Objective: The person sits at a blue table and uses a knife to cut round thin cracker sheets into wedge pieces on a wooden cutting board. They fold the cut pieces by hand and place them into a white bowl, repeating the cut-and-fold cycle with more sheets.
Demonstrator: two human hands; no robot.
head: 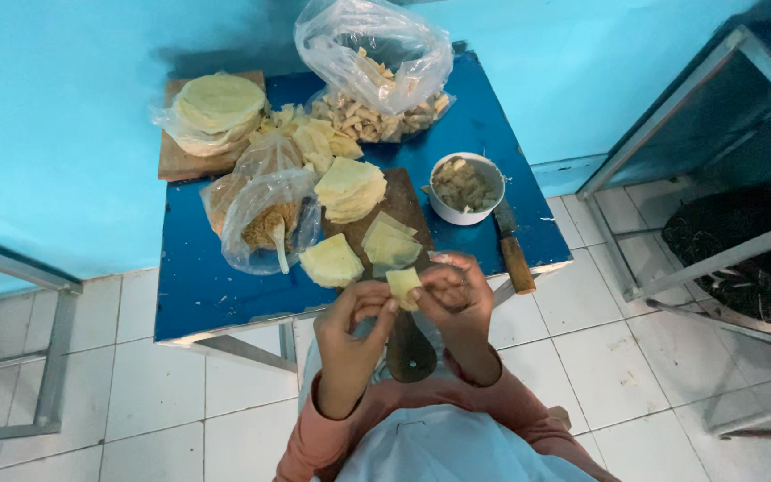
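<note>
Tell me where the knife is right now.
In the head view, the knife lies on the blue table near its right front edge, wooden handle toward the person, just below the white bowl and right of the right hand.

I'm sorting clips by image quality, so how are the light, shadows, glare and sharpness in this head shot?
Head view: soft, even light with a bluish cast; a dark shadow on the wall behind the clear plastic bag, whose folds show white glare. The blue table and white bowl look sharp. The left hand and right hand, holding a small pale dough square, are slightly soft. Wide-angle lens bends the edges.
</note>
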